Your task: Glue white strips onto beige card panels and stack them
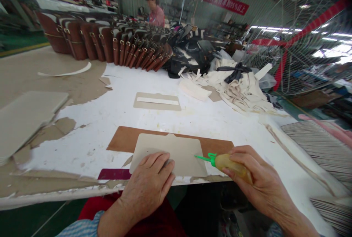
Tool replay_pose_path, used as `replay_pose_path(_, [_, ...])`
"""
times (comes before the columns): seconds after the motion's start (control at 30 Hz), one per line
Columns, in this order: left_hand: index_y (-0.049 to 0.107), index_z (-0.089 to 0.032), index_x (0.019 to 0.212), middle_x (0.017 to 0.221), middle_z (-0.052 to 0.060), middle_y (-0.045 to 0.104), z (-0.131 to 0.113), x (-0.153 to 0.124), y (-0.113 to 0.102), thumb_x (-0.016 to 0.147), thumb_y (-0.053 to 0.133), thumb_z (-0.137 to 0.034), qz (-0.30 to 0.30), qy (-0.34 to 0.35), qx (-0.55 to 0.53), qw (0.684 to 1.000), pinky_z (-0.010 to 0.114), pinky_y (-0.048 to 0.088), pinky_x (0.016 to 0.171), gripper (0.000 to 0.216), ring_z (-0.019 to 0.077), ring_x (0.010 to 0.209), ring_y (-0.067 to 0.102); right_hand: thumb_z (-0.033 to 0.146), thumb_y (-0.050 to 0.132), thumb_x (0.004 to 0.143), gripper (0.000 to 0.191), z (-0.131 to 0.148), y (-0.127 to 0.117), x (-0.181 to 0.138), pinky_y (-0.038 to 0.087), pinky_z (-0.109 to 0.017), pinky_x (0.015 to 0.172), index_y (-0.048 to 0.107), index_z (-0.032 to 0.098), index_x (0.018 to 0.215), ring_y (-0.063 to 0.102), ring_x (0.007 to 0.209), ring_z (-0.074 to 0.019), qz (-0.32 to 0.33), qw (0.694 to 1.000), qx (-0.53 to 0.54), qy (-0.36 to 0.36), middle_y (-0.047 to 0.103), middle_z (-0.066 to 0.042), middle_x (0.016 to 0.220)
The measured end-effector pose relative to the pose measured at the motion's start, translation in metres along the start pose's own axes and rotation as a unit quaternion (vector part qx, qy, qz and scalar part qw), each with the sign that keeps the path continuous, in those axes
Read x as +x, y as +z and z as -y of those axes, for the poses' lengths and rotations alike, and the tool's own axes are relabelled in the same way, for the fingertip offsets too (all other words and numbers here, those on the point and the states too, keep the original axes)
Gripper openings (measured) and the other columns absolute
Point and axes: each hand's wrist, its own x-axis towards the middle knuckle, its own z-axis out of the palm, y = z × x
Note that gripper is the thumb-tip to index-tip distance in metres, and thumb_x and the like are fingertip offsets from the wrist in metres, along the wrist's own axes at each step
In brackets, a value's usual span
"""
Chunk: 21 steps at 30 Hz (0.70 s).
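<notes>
My left hand (150, 176) lies over the lower left part of a beige card panel (184, 152), its fingers stretched out and resting on the surface. A small dark spot shows between its fingers and thumb; what it is I cannot make out. The panel has rounded upper corners and a small tab on its top edge, and overlaps a brown leather strip (121, 139). My right hand (250, 174) is wrapped around a yellowish glue bottle (233, 167) with a green nozzle. The nozzle points left, its tip over the panel's right part; whether it touches I cannot tell.
Farther back lies another beige panel (156, 108) bearing a white strip (158, 101). Brown buckled bags (121, 48) stand in rows behind, beside pale scraps (242, 90). Stacked boards (24, 116) lie left, thin sheets (316, 145) right. A purple piece (114, 174) lies near the front edge.
</notes>
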Motion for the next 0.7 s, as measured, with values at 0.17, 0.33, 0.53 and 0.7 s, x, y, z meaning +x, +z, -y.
replay_pose_path(0.17, [0.069,-0.014,0.120,0.127,0.017,0.071,0.000,0.000,-0.001,0.099,0.058,-0.022,-0.001,0.003,0.002,1.000,0.057,0.059,0.097,0.025,0.0354,0.118,0.065,0.023,0.062,0.100,0.007,0.002,-0.004,0.005,0.055,-0.028,0.070,0.061,0.027,0.107,0.064,0.089,-0.0170,0.025,1.000,0.011,-0.015,0.061,-0.005,0.107])
replay_pose_path(0.33, [0.069,-0.015,0.120,0.127,0.016,0.071,0.000,-0.001,0.000,0.099,0.057,-0.023,-0.002,0.000,0.005,1.000,0.057,0.060,0.096,0.025,0.0351,0.117,0.065,0.019,0.061,0.100,0.012,0.004,-0.001,0.010,0.053,-0.025,0.068,0.059,0.027,0.109,0.062,0.087,-0.0152,0.041,0.998,0.031,-0.031,0.059,-0.004,0.104])
replay_pose_path(0.53, [0.069,-0.015,0.121,0.128,0.016,0.071,0.000,-0.001,0.000,0.099,0.058,-0.024,0.002,-0.001,0.011,1.000,0.056,0.060,0.097,0.026,0.0345,0.117,0.066,0.013,0.057,0.101,0.014,0.010,0.008,0.017,0.051,-0.025,0.067,0.057,0.026,0.106,0.059,0.088,-0.0150,0.026,0.998,0.030,-0.054,0.058,-0.005,0.108])
replay_pose_path(0.7, [0.070,-0.016,0.121,0.128,0.015,0.072,0.001,-0.001,0.000,0.100,0.057,-0.024,-0.001,0.000,0.016,1.000,0.055,0.060,0.097,0.026,0.0342,0.117,0.066,0.010,0.058,0.098,0.015,0.007,0.009,0.018,0.050,-0.028,0.068,0.055,0.024,0.104,0.059,0.088,-0.0171,0.026,0.998,0.000,-0.049,0.059,-0.005,0.106])
